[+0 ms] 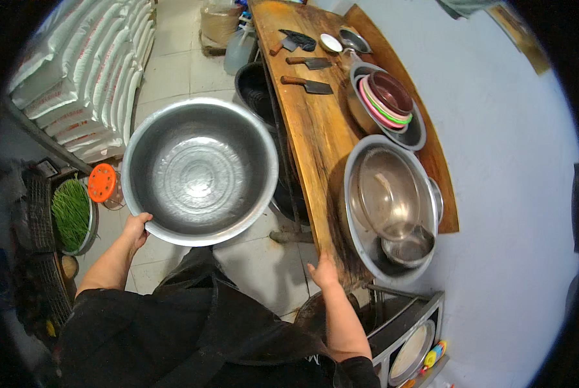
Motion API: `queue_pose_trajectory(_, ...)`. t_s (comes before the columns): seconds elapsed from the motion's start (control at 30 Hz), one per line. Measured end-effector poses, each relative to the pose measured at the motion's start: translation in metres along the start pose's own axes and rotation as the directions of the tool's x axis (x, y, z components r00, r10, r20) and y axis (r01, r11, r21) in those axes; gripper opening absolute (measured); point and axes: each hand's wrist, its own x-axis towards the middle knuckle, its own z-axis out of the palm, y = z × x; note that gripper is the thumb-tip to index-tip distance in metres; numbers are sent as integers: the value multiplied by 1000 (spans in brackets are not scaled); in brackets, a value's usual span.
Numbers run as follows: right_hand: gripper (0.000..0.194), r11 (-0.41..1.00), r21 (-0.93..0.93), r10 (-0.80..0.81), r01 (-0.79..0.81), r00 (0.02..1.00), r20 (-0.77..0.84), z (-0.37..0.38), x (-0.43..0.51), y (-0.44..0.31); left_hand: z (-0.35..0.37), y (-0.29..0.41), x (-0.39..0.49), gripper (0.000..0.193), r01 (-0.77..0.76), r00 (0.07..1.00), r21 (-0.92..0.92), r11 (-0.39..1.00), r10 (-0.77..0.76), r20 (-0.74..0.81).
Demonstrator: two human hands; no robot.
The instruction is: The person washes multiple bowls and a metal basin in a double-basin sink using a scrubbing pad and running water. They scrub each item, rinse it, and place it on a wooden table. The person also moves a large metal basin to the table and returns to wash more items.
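Note:
My left hand [137,230] grips the near-left rim of a large, empty metal basin [199,172], which hangs over the floor left of the wooden table [301,145]. My right hand [325,271] rests on the table's near edge with nothing in it. Just beyond that hand, an oval-looking metal basin [350,233] holds a clear bowl [388,186] and a small metal bowl [408,246]. Farther back, another metal basin [419,131] holds stacked coloured basins [391,92]. Cleavers [318,87] with wooden handles lie near the table's far end, by a white bowl [331,43].
Stacked white sacks [90,82] stand at the left, near an orange stool [102,183] and a tub of green stalks [71,216]. Dark tubs [255,89] sit under the table. A metal rack [405,325] stands at the lower right, by the wall.

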Motion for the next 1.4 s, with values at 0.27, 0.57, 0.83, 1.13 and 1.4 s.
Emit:
queue_pose_trajectory(0.27, 77, 965, -255, -109, 63, 979, -169, 13, 97, -6, 90, -32, 159, 34, 254, 943, 352, 901, -150, -297)
queue_pose_trajectory(0.57, 66, 964, -182, -228, 192, 953, -199, 24, 107, 16, 274, -110, 279, 51, 264, 963, 674, 690, -226, -146)
queue_pose_trajectory(0.83, 51, 965, -128, -257, 230, 927, -274, 31, 108, 24, 355, -225, 328, 42, 347, 921, 431, 833, -389, 9)
queue_pose_trajectory(1.13, 52, 296, -955, -355, 36, 932, -75, 40, 109, 32, 330, -145, 209, 26, -447, 363, 837, 315, -791, 492)
queue_pose_trajectory(1.4, 49, 924, 247, -166, 291, 890, -425, 13, 99, 23, 427, -27, 13, 43, 295, -74, 553, 779, -558, 826)
